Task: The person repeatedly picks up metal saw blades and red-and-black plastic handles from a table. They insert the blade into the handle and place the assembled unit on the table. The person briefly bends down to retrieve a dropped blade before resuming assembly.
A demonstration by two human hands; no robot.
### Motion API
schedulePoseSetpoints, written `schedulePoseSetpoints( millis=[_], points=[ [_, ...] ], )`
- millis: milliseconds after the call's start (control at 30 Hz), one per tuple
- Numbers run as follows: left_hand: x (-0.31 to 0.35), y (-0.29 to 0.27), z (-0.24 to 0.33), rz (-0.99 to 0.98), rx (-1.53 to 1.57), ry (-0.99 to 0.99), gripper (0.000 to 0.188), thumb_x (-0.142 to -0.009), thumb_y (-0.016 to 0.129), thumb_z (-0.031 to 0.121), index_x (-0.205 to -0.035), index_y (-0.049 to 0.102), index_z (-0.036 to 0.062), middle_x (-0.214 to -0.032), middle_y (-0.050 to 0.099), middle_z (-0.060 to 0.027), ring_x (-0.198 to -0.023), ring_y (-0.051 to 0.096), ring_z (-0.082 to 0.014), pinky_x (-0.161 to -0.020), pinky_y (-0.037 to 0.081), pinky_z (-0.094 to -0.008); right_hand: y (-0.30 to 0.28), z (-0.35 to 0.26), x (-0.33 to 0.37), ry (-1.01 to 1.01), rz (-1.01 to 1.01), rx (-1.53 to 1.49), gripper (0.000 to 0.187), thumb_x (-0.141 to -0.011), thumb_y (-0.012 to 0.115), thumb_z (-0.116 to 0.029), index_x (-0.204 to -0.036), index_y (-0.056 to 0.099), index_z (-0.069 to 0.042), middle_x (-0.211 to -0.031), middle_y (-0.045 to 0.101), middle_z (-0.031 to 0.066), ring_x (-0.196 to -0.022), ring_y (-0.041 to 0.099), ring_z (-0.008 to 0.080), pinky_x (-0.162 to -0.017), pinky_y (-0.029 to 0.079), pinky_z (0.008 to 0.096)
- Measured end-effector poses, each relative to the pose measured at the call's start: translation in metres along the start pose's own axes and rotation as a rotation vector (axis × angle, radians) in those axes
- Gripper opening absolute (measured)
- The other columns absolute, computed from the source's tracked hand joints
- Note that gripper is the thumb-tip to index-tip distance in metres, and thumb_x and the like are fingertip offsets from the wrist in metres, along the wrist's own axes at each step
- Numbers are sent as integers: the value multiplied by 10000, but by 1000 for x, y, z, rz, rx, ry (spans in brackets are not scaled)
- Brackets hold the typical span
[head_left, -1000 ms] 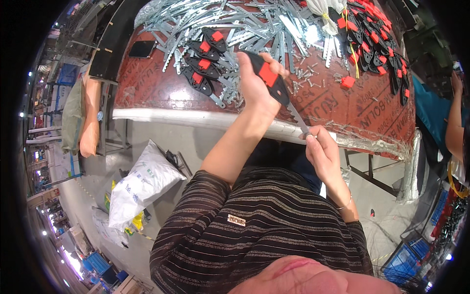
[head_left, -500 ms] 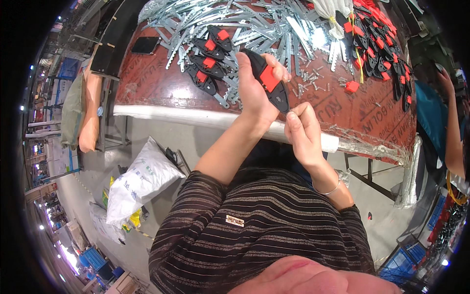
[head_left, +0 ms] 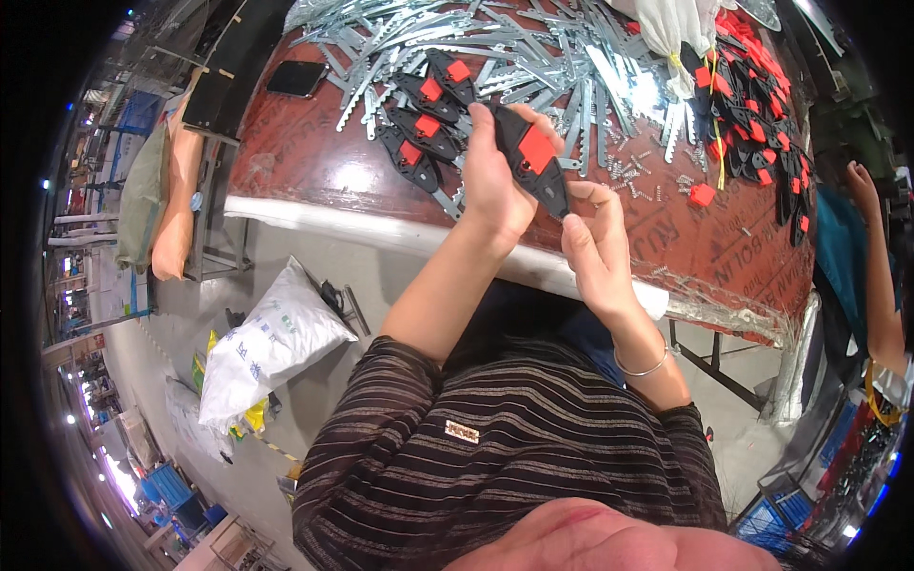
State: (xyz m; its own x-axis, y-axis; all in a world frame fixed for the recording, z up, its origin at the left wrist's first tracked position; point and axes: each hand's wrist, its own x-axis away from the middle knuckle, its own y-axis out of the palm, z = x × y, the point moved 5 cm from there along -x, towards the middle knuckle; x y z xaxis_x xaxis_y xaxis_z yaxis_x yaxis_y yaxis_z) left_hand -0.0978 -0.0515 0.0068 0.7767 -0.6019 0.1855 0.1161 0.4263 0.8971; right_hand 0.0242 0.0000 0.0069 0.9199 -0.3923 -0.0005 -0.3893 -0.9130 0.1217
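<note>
My left hand [head_left: 497, 186] is closed around a long black plastic housing [head_left: 547, 181] with pointed ends and a red block [head_left: 536, 149] in its middle. The thumb lies along one side and the fingers wrap behind. At the housing's lower tip is my right hand [head_left: 600, 257], thumb and forefinger apart, the thumb close to the tip; contact is hard to tell. Left of my hands, several similar black housings [head_left: 409, 162] with red blocks lie on the table [head_left: 314, 171], some with metal strips protruding.
Toothed metal strips [head_left: 562, 48] are heaped across the back. Small springs [head_left: 628, 176] and a loose red block [head_left: 702, 195] lie to the right, before a pile of black and red parts [head_left: 752, 114]. A dark phone-like slab [head_left: 296, 78] lies left. Another person's arm [head_left: 881, 276] is at far right.
My right thumb and forefinger have parted from their pinch on the housing's lower tip. The left hand keeps its hold. The whole view has shifted slightly.
</note>
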Motion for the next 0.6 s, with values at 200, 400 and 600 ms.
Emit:
schedulePoseSetpoints(
  millis=[200,400,600],
  points=[
    [-43,-45,84,124,-54,265,439,-952,347,463,-875,509,62,-801,553,-74,-753,554,-221,-708,488,-377,-14,-11,-10,81,-116,374,210,-916,495,-149,-1101,492,-50,-693,555,62,-654,562,163,-647,447,303],
    [-69,-59,144,243,-590,526,289,-886,524,50,-1145,407,-3,-1008,574,-140,-887,585,-228,-797,484,-341,-45,-16,-83,-253,69,1017,138,-817,558,-105,-950,595,-95,-735,571,70,-682,589,258,-576,447,356],
    [-86,-71,151,268,-1016,752,597,-771,614,11,-1312,364,-30,-1280,451,-182,-1206,413,-271,-1037,288,-347,-5,-1,-141,-806,-44,1360,242,-702,569,-18,-920,638,-99,-966,567,55,-842,560,234,-656,463,328]
  ],
)
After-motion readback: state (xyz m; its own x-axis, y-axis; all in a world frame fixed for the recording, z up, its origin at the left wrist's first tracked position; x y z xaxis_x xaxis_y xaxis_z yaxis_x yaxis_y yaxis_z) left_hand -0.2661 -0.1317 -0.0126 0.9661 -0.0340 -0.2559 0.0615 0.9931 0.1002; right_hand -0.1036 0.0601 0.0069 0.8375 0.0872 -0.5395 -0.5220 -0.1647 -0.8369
